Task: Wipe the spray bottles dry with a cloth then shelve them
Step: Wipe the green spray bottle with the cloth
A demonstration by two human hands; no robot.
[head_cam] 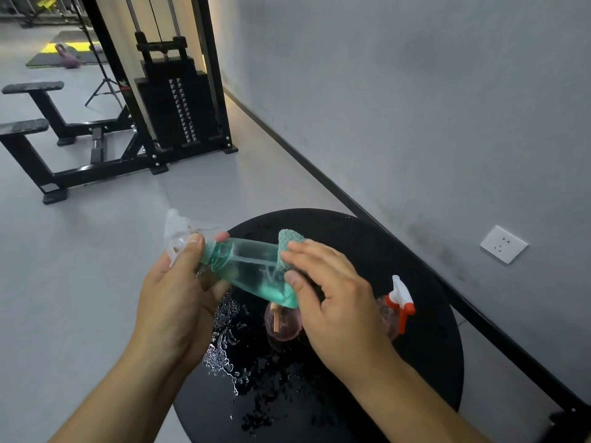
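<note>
1. Translucent teal plastic spray bottle with a clear-white trigger head (249, 270): held tilted in the air above the round black table (425, 362), head end up and to the left, base down and to the right. A little liquid pools at its base.
2. Left hand (179, 298): grasps the bottle at the neck, just below the trigger head, fingers curled round it.
3. Right hand (329, 298): presses a small teal knitted cloth (284, 247) against the bottle's lower body, thumb and fingers pinching the cloth round it.
4. Two pink translucent spray bottles stand on the table: one with a red-and-white trigger (396, 308) to the right; one (283, 321) beneath the held bottle, its head hidden.
5. Water droplets (224, 356) lie scattered over the tabletop.
6. Handling judgement: the bottle looks light, nearly empty, with thin walls that would flex under a squeeze; wet plastic is likely slippery. The ridged neck seems the surest hold, away from the trigger lever.
7. No shelf is in view.
</note>
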